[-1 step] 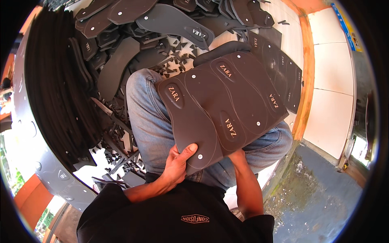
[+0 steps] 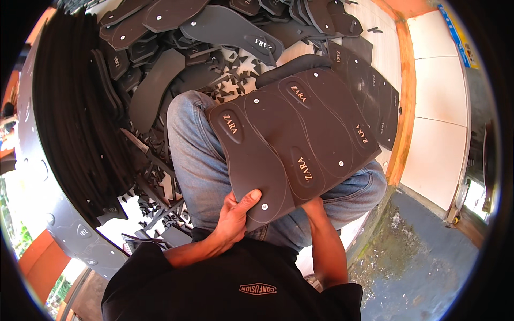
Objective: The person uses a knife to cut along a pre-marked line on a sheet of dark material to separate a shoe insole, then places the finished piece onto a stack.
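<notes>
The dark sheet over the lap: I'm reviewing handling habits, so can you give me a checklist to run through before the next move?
1. Left hand holding the dark sheet: ok, thumb on top at the near edge.
2. Right hand grip: cannot tell, its fingers are hidden under the sheet.
3. Sheet supported: ok, it lies across the legs.
4. Outlined side facing up: ok, sole outlines show.
5. Floor ahead free of scraps: not ok, offcuts lie scattered there.

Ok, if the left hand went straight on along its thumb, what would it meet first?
Probably the dark sheet that the left hand already grips; what lies underneath it is hidden.
</notes>
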Action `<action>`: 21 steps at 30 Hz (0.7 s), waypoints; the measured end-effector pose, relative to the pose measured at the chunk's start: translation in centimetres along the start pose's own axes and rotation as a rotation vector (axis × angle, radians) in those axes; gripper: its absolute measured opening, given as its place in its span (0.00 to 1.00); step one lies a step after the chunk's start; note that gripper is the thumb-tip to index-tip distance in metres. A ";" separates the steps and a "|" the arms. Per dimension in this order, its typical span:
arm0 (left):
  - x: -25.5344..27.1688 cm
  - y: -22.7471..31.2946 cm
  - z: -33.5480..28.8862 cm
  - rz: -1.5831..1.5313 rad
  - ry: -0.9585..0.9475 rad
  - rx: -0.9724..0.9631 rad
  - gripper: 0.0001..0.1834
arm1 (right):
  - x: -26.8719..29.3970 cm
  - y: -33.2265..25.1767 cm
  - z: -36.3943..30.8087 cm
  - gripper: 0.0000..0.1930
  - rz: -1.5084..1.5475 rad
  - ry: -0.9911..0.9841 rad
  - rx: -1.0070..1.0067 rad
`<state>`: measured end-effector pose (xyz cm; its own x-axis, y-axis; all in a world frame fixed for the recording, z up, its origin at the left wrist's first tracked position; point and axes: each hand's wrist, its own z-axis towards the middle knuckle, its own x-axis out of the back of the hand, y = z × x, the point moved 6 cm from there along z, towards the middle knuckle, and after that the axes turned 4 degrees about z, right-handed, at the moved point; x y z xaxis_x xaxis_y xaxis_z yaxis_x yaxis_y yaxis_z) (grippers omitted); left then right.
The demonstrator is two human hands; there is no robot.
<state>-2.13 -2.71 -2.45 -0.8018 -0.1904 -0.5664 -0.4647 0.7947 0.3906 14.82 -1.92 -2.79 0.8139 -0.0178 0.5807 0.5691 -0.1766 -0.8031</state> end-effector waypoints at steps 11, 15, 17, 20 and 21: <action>0.1 0.0 0.1 -0.020 -0.017 0.012 0.13 | -2.2 1.4 -0.1 0.16 0.154 0.205 0.056; 0.2 -0.2 0.1 -0.035 -0.039 0.021 0.12 | -3.0 1.2 0.6 0.16 0.174 0.220 0.033; 0.2 -0.1 0.1 -0.040 -0.033 0.014 0.12 | -3.5 1.1 1.1 0.16 0.180 0.232 0.018; 0.0 -0.1 0.0 -0.056 -0.037 0.021 0.12 | -4.4 0.9 1.6 0.16 0.190 0.245 -0.010; 0.0 -0.1 0.0 -0.063 -0.040 0.026 0.11 | -4.6 0.9 1.7 0.16 0.193 0.248 -0.017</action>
<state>-2.12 -2.80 -2.46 -0.7554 -0.2179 -0.6180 -0.5035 0.7967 0.3345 11.79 -0.29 -6.43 0.8522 -0.2919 0.4342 0.4030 -0.1629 -0.9006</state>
